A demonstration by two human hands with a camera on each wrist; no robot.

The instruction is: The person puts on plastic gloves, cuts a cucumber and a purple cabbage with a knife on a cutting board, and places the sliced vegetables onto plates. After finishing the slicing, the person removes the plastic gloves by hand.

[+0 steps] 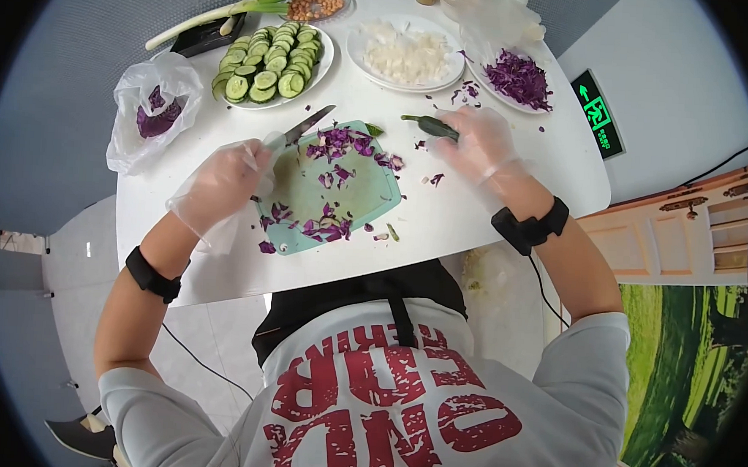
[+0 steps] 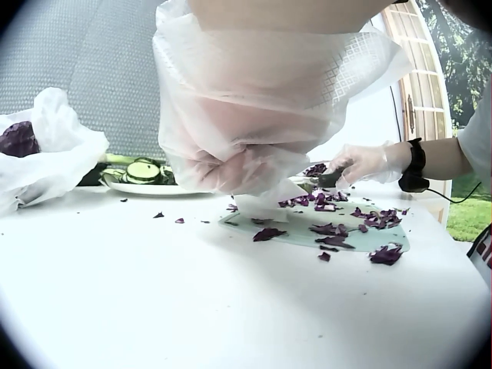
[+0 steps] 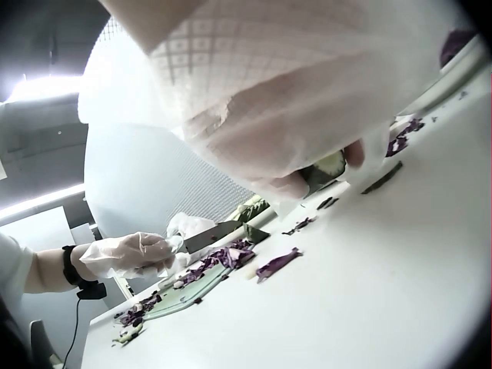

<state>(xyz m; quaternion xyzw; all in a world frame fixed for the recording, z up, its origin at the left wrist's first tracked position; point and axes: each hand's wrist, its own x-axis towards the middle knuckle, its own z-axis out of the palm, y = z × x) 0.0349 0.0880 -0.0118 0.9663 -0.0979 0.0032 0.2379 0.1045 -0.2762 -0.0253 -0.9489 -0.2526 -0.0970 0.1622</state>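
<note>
In a loose clear glove, my left hand point(image 1: 224, 179) grips a knife point(image 1: 308, 125) whose blade points away over the top left corner of a green cutting board point(image 1: 309, 184). Shreds of purple cabbage point(image 1: 328, 225) lie scattered on the board. My gloved right hand point(image 1: 473, 141) holds a dark green cucumber piece point(image 1: 436, 127) above the table, right of the board; its pale cut face point(image 3: 332, 164) shows in the right wrist view. The knife is hidden behind the left hand point(image 2: 238, 146) in the left wrist view.
Behind the board stand a plate of cucumber slices point(image 1: 269, 63), a plate of white shreds point(image 1: 404, 53) and a plate of purple cabbage point(image 1: 517, 79). A plastic bag point(image 1: 156, 108) with cabbage lies left, and green onions point(image 1: 233, 10) at the back. Loose scraps point(image 1: 436, 179) dot the table.
</note>
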